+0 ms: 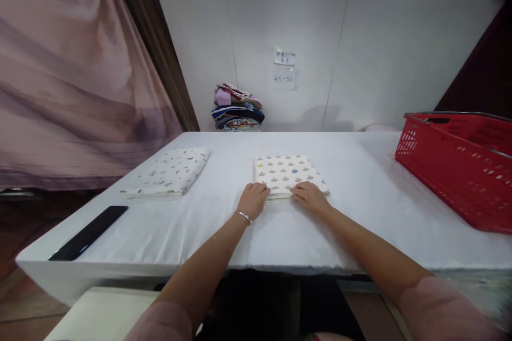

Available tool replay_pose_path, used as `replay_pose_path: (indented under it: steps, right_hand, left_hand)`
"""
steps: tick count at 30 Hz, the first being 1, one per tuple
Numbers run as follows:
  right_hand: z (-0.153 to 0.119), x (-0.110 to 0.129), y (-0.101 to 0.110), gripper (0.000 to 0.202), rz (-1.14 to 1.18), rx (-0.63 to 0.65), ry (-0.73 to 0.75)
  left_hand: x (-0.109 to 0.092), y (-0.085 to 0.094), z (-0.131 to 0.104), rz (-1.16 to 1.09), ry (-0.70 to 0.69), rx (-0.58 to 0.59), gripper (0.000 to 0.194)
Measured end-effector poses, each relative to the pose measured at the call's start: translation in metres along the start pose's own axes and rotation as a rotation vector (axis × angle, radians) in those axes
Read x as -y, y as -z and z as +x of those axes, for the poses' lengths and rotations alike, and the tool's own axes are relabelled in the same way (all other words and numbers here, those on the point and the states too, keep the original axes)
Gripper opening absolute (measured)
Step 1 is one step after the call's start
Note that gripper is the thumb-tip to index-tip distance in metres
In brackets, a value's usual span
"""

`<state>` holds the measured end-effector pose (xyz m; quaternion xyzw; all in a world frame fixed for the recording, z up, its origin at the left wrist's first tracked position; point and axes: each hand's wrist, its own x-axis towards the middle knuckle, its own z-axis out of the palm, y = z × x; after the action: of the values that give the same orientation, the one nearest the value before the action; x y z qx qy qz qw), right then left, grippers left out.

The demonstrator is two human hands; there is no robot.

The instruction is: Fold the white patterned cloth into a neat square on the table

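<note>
A folded white cloth with grey duck-like shapes, plus a yellow and a blue one, lies flat in the middle of the table. At its near left corner, my left hand, with a bracelet at the wrist, has its fingers closed on the edge. My right hand grips the same near edge further right, its fingertips resting on top. The thumbs are mostly hidden. Left of my hands lies a second folded white cloth with small dark prints.
A black flat object lies at the table's left edge. On the right stands a red plastic basket. A pile of folded fabrics sits by the back wall, near paper notes. White cloth covers the table.
</note>
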<state>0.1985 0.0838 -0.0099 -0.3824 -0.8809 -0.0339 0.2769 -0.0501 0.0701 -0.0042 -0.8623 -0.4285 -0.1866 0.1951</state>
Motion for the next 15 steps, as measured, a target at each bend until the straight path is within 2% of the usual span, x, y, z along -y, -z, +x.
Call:
replay_pose_path:
  steps: [7,15]
  right_hand:
    - [0.001,0.003,-0.006,0.022,0.012,-0.024,0.034]
    - [0.013,0.017,-0.012,0.021,0.037,-0.035,0.09]
  left_hand:
    - [0.004,-0.005,-0.009,-0.043,0.054,0.04,0.029]
    - [-0.007,0.012,-0.005,-0.116,0.086,0.051,0.022]
